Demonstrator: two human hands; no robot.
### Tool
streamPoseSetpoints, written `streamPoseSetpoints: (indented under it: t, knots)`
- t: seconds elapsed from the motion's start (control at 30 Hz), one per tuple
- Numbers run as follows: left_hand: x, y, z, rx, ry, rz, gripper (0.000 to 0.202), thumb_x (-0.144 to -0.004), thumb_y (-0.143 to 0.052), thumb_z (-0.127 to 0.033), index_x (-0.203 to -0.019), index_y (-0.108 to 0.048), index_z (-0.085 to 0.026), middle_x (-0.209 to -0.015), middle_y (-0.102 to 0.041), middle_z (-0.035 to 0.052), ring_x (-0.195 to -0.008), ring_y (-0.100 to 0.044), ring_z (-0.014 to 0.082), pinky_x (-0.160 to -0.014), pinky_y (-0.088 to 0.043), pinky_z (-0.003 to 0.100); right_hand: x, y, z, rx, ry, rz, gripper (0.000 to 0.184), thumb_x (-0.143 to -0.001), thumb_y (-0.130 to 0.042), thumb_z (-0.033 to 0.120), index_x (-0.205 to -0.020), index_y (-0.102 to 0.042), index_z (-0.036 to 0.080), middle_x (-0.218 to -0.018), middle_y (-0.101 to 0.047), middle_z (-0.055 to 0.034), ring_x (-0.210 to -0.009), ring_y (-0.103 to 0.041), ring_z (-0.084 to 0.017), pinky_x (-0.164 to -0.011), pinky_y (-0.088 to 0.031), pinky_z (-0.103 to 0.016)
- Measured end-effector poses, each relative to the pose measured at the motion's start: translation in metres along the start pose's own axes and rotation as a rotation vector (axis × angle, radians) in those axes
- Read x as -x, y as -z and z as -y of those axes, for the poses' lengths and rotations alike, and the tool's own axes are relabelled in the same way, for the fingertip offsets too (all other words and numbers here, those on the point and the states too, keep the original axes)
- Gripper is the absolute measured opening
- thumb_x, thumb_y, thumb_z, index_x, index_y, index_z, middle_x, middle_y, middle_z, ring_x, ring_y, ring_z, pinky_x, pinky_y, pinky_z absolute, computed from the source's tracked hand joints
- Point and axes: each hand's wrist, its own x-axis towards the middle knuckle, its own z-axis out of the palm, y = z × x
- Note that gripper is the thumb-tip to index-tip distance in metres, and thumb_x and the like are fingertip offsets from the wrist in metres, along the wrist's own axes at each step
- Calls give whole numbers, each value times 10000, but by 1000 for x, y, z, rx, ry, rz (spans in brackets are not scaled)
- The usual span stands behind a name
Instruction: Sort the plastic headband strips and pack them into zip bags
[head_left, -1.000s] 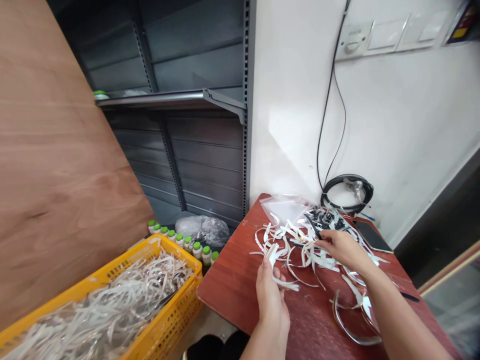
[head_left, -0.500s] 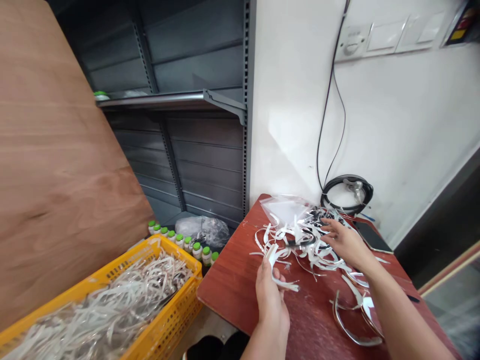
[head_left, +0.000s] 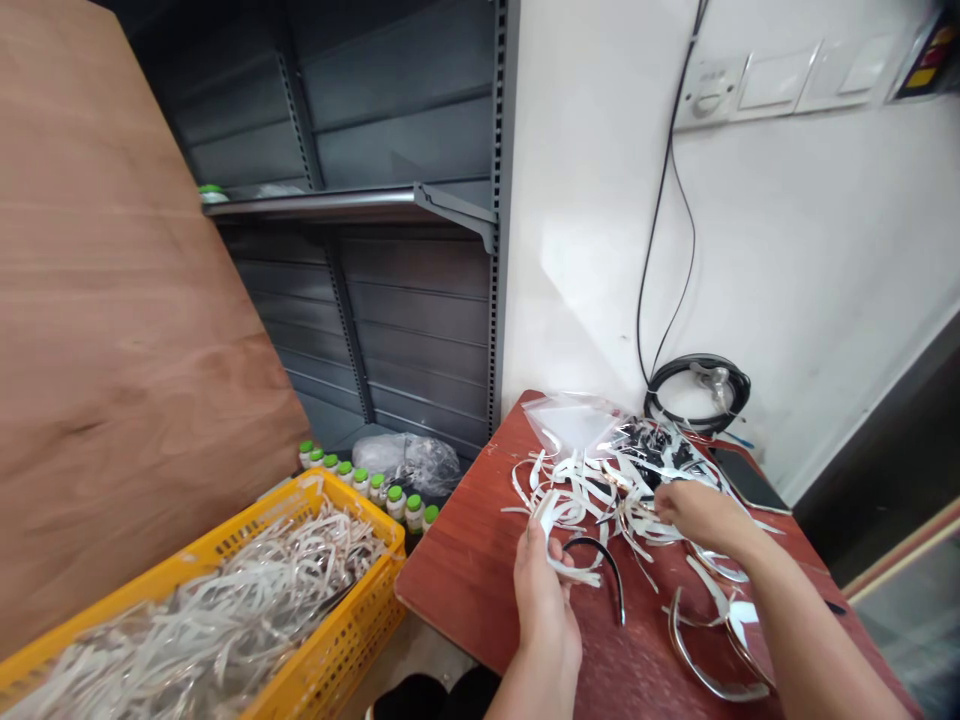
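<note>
My left hand (head_left: 544, 595) is closed around a small bundle of curved white strips (head_left: 551, 530) near the table's front edge. A thin black curved band (head_left: 613, 572) lies on the table just right of that bundle; whether it touches the bundle I cannot tell. Over the right side of a tangled pile of white strips (head_left: 577, 490), my right hand (head_left: 694, 510) has its fingers curled together, and what they pinch is hidden. Black pieces (head_left: 656, 445) sit at the back of the pile beside a clear plastic bag (head_left: 574, 420).
Shiny curved bands (head_left: 701, 665) lie at the front right of the red-brown table (head_left: 457, 565). A phone-like dark slab (head_left: 746, 478) and coiled black cable (head_left: 656, 385) are by the wall. A yellow crate (head_left: 386, 590) full of strips stands left, near green-capped bottles (head_left: 395, 500).
The black band has come from the pile to the table beside my left hand. My right hand has dropped slightly into the pile, and its spread fingers have curled. My left hand stays put.
</note>
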Motion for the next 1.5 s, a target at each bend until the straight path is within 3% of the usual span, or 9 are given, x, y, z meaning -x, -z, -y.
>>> streamPoseSetpoints:
  t: [0.17,0.37,0.53,0.7,0.9,1.1,1.33,1.43,1.5]
  knots:
    - [1,-2,0,43,11,37,323,-768,-616,-434,-955,-600,-171,-585,-466,-44,-508,-449,67,-500,-355,183,17,26,9,-287,136,-157,200,-841,-460,336,-796,-609,210,-701,-636,-2,-626,-558,-148,-577,-360,-226]
    - [4,-5,0,118,10,87,358,-754,-632,-440,-969,-599,-156,-601,-485,-30,-515,-468,84,-500,-383,207,42,40,39,-585,383,-143,314,-870,-463,469,-804,-593,191,-728,-611,-8,-674,-539,-148,-636,-417,-230]
    - [4,-4,1,165,4,128,326,-757,-636,-412,-955,-597,-157,-597,-492,-27,-513,-474,95,-490,-393,222,53,36,65,-434,548,-209,208,-894,-486,353,-872,-647,224,-883,-644,-31,-827,-570,-176,-767,-422,-275]
    - [4,-4,4,199,-14,190,262,-760,-633,-402,-825,-612,-149,-596,-526,-12,-524,-507,105,-513,-417,234,61,24,91,-187,725,-224,237,-930,-423,221,-906,-659,232,-835,-632,-36,-816,-542,-182,-747,-390,-297]
    - [5,-3,3,172,-34,194,381,-752,-649,-393,-1037,-617,-142,-966,-667,111,-841,-630,206,-705,-487,296,65,13,108,-6,729,-212,263,-938,-435,212,-825,-673,208,-778,-636,-30,-778,-543,-180,-717,-369,-292]
    - [5,-4,4,115,-61,172,429,-708,-685,-439,-1006,-626,-136,-958,-672,118,-869,-629,219,-743,-484,306,63,11,110,14,759,-242,303,-945,-411,214,-847,-698,204,-798,-651,-44,-790,-557,-178,-731,-373,-287]
    - [8,-3,5,60,-40,200,398,-732,-658,-453,-981,-609,-147,-864,-655,74,-741,-598,166,-626,-450,255,64,12,117,-34,743,-202,315,-932,-409,202,-758,-670,186,-742,-622,-47,-725,-540,-174,-668,-366,-277]
    - [6,-2,5,32,-78,184,381,-715,-660,-487,-891,-602,-154,-735,-609,27,-621,-547,128,-565,-422,241,63,22,106,-186,752,-137,283,-931,-418,236,-808,-672,210,-779,-633,-36,-766,-556,-168,-694,-395,-260]
    - [4,-1,5,16,-89,154,382,-698,-664,-514,-826,-586,-163,-645,-543,-13,-563,-507,108,-541,-408,235,58,29,88,-294,664,-194,265,-932,-417,279,-892,-674,229,-851,-653,-36,-818,-573,-167,-740,-414,-257]
